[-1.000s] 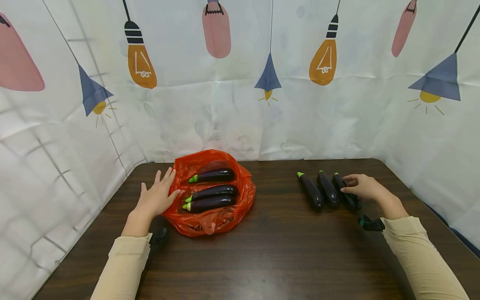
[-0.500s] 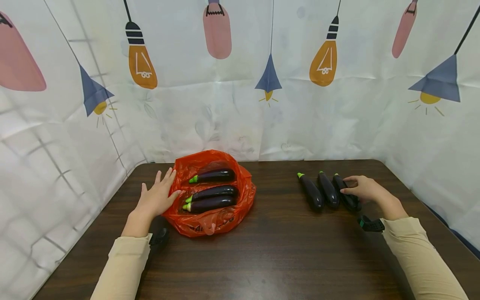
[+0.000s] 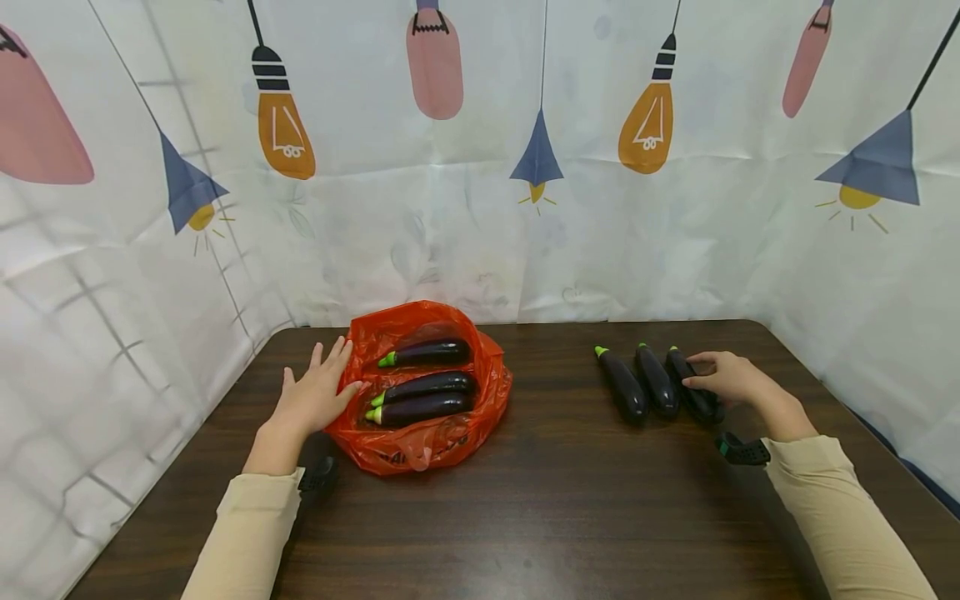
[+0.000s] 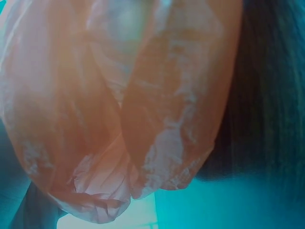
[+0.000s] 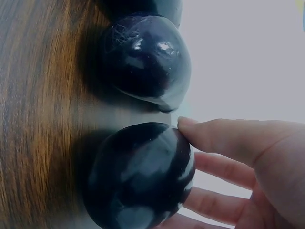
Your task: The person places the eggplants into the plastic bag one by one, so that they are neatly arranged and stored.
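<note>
In the head view, the left hand (image 3: 309, 398) lies spread with straight fingers against the left rim of a red plastic bag (image 3: 491, 400). Three eggplants lie inside: one at the back (image 3: 431, 351) and two side by side nearer the front (image 3: 423, 407). The left wrist view shows only the bag's crinkled side (image 4: 181, 109), not the hand. On the right, three more eggplants lie in a row. The right hand (image 3: 727, 375) touches the rightmost eggplant (image 3: 703, 403) from above; in the right wrist view, its thumb and extended fingers rest along that eggplant's (image 5: 138, 176) upper side.
The middle eggplant (image 3: 657, 382) and the left eggplant (image 3: 622, 385) lie close to the touched one on the dark wooden table (image 3: 540, 508). A white curtain (image 3: 480, 242) printed with lamps hangs behind the table's far edge.
</note>
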`<state>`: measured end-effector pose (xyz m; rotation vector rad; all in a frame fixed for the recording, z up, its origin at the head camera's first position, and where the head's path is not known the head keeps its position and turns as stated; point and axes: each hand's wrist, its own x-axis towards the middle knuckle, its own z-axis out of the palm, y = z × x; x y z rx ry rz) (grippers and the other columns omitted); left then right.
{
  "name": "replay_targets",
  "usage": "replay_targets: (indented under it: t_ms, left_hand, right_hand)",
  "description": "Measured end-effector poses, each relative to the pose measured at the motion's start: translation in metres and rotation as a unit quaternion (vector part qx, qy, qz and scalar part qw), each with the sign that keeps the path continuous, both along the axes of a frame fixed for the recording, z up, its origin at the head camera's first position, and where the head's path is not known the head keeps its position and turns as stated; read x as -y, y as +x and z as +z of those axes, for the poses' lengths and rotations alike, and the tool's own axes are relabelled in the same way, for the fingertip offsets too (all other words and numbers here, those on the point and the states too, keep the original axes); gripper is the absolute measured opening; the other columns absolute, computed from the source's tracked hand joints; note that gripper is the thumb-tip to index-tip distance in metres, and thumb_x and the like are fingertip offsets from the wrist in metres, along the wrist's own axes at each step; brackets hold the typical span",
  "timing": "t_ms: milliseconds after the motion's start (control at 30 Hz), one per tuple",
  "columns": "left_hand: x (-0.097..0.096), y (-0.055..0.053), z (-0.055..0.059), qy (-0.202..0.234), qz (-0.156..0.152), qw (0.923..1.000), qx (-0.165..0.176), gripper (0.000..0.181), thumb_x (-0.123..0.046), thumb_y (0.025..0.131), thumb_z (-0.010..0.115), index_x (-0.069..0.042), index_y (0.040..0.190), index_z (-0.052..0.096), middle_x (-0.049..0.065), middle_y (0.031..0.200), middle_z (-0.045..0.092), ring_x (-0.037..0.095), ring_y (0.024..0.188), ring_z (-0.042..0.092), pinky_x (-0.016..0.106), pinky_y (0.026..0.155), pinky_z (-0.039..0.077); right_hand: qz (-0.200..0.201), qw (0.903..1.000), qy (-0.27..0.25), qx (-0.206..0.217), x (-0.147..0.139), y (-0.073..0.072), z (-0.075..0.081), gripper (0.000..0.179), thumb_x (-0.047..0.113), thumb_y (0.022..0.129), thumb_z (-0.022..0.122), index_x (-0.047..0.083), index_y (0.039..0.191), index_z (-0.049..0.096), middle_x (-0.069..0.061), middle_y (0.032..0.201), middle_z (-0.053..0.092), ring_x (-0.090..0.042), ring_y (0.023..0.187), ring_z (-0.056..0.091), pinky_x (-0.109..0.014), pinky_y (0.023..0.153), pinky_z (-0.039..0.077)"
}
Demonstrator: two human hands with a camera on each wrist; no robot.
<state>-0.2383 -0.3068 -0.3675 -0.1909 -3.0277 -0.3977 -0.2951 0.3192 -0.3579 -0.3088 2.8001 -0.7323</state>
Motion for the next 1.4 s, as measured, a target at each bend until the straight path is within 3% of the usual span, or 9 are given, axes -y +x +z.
replay_targets:
  t_ms: [467, 733, 967, 1233, 1400]
  left_hand:
    - [-0.001, 0.001, 0.001, 0.004, 0.000, 1.0000, 0.003, 0.081, -0.034, 0.104, 0.060, 0.000, 0.163, 0.016, 0.022, 0.169, 0.009, 0.051, 0.152, 0.001, 0.085, 0.104, -0.002]
    - [0.000, 0.002, 0.000, 0.004, -0.004, 1.0000, 0.001, 0.081, -0.033, 0.104, 0.060, 0.000, 0.163, 0.016, 0.022, 0.169, 0.009, 0.051, 0.152, 0.001, 0.085, 0.104, -0.002]
    - [-0.001, 0.001, 0.000, 0.003, -0.004, 1.0000, 0.001, 0.081, -0.036, 0.104, 0.060, 0.000, 0.163, 0.017, 0.022, 0.169, 0.009, 0.051, 0.152, 0.002, 0.085, 0.104, -0.002]
    - [-0.001, 0.001, 0.000, 0.002, -0.004, 1.0000, 0.002, 0.081, -0.036, 0.104, 0.059, 0.000, 0.163, 0.017, 0.023, 0.169, 0.010, 0.052, 0.151, 0.003, 0.085, 0.104, -0.001]
    - [-0.001, 0.001, 0.000, 0.000, -0.005, 1.0000, 0.001, 0.081, -0.036, 0.104, 0.060, 0.001, 0.163, 0.018, 0.023, 0.168, 0.011, 0.052, 0.151, 0.003, 0.085, 0.104, 0.000]
  right_hand:
    - [0.009, 0.9996, 0.003, -0.027, -0.004, 0.003, 0.015, 0.064, 0.023, 0.102, 0.064, -0.016, 0.145, 0.039, -0.047, 0.131, 0.050, -0.039, 0.086, 0.068, -0.044, 0.063, 0.060]
    - [0.024, 0.9984, 0.006, -0.052, 0.001, 0.006, 0.023, 0.064, 0.025, 0.102, 0.065, -0.015, 0.146, 0.040, -0.047, 0.132, 0.050, -0.050, 0.100, 0.066, -0.046, 0.066, 0.059]
    - [0.040, 0.9968, 0.006, -0.069, 0.009, 0.009, 0.030, 0.063, 0.024, 0.102, 0.065, -0.014, 0.146, 0.042, -0.045, 0.130, 0.053, -0.048, 0.100, 0.067, -0.044, 0.065, 0.057]
    - [0.051, 0.9944, 0.012, -0.091, 0.022, 0.012, 0.038, 0.062, 0.026, 0.101, 0.066, -0.010, 0.147, 0.045, -0.043, 0.131, 0.055, -0.059, 0.117, 0.056, -0.065, 0.085, 0.052]
    - [0.054, 0.9944, 0.010, -0.091, 0.031, 0.012, 0.044, 0.061, 0.025, 0.102, 0.066, -0.009, 0.148, 0.045, -0.042, 0.132, 0.054, -0.059, 0.119, 0.054, -0.067, 0.088, 0.050]
